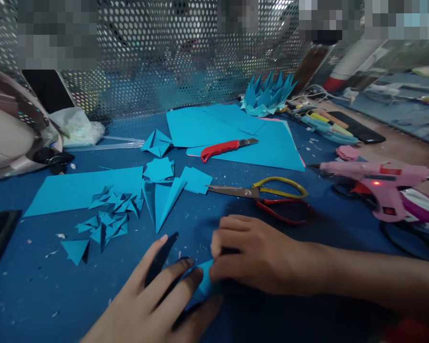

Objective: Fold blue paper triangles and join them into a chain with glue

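A small folded piece of blue paper (205,278) lies low in the middle of the head view, partly hidden by both hands. My left hand (160,295) has its outer finger stretched away, while the other fingertips and the thumb hold the paper's left and near edges. Curled fingers of my right hand (250,252) pinch the paper's right side. Just beyond are a pointed folded blue paper (160,200), small folded blue triangles (109,226) and square blue pieces (196,180). Scissors (250,192) with yellow and red handles lie past my right hand.
A red-handled knife (219,149) rests on blue sheets (214,126). At right lies a pink glue gun (375,178) with its light lit. A spiky blue paper piece (268,97) stands before the perforated metal panel (171,62). A blue strip (67,190) lies left.
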{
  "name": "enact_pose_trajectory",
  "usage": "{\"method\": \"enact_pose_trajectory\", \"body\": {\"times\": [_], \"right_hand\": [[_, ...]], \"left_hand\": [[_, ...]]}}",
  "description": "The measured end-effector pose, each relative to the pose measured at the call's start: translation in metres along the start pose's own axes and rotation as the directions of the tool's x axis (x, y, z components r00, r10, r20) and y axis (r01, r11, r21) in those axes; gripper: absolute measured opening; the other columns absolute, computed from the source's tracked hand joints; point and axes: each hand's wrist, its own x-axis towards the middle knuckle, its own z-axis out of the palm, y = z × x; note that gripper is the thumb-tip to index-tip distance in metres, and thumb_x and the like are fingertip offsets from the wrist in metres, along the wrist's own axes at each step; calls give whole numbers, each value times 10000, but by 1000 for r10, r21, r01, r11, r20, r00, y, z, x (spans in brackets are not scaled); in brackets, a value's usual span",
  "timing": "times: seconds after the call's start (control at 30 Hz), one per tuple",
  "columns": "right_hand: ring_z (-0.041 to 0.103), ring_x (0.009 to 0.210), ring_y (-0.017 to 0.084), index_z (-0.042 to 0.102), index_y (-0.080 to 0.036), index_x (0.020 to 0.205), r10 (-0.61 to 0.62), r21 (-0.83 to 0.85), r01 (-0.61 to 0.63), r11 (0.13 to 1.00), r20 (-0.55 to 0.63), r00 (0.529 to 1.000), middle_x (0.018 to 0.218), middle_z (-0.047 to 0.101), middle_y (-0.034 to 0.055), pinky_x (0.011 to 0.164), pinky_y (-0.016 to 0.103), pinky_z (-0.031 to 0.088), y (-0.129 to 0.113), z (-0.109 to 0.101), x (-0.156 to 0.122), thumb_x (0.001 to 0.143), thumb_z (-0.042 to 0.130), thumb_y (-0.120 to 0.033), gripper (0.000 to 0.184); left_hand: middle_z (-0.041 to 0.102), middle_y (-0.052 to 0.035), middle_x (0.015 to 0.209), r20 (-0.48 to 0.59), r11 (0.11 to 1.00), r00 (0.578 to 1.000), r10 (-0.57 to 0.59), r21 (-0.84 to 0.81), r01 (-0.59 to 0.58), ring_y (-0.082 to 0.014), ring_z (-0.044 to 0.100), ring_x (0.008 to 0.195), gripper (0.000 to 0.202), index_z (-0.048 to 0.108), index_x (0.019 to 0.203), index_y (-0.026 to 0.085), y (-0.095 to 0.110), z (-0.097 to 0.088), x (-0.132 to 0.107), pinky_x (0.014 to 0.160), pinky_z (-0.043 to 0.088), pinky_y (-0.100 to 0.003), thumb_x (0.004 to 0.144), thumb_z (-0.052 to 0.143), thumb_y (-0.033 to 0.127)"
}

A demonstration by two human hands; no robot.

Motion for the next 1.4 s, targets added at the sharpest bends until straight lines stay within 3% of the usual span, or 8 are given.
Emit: {"method": "enact_pose_trajectory", "body": {"times": [0.17,0.27,0.57,0.97,1.07,1.23,1.4], "right_hand": [[461,711,139,686,-185,1002,-234,-144,232,962,-1,972,791,630,-23,615,325,316,1,-8,-2,997,540,-226,152],[456,648,140,684,-143,1072,-296,-142,293,946,-1,955,696,597,-26,556,334,288,3,-11,-4,983,570,-316,225],[464,627,158,679,-217,1114,-209,-107,212,971,37,977,653,585,-33,564,349,249,11,-9,-5,946,620,-358,227],[479,655,158,662,-183,1123,-169,-194,162,968,-20,985,675,655,-17,604,355,251,15,-13,-6,990,532,-288,214],[477,648,152,664,-174,1094,-199,-256,184,949,-31,980,671,635,-20,593,347,273,13,-12,-5,992,529,-292,207],[456,600,125,682,-157,987,-362,-422,309,852,-48,931,653,574,-35,543,323,285,13,-14,-2,978,548,-200,140],[447,577,112,666,-186,791,-395,-486,282,827,-146,907,663,584,-29,512,318,272,12,-18,0,984,514,-179,246]], "left_hand": [[692,19,1119,48,1000,999,25,1,-25,-199,570,1125,269,656,1236,338,-2,1,-2,1218,96,-566,999,530,357],[690,28,1125,60,1000,998,30,7,-30,-194,557,1144,299,638,1262,339,-3,0,-2,1223,80,-567,974,577,393],[685,40,1088,49,999,998,34,9,-34,-189,552,1138,318,630,1273,363,-5,1,-2,1226,68,-571,956,613,388],[691,-3,1100,16,1000,1000,-4,-3,4,-217,583,1111,336,660,1226,354,0,-1,1,1216,93,-567,935,587,504],[699,6,1052,6,1000,1000,-13,-12,13,-201,602,1078,273,675,1188,369,-1,-7,6,1220,99,-535,956,563,460],[707,4,1076,54,999,998,24,-37,-22,-198,604,1091,318,672,1189,360,-2,-12,7,1226,59,-514,964,514,521],[709,-8,1088,24,999,1000,20,-28,-19,-202,606,1103,261,668,1204,355,1,-13,4,1216,106,-522,977,541,339]]}}
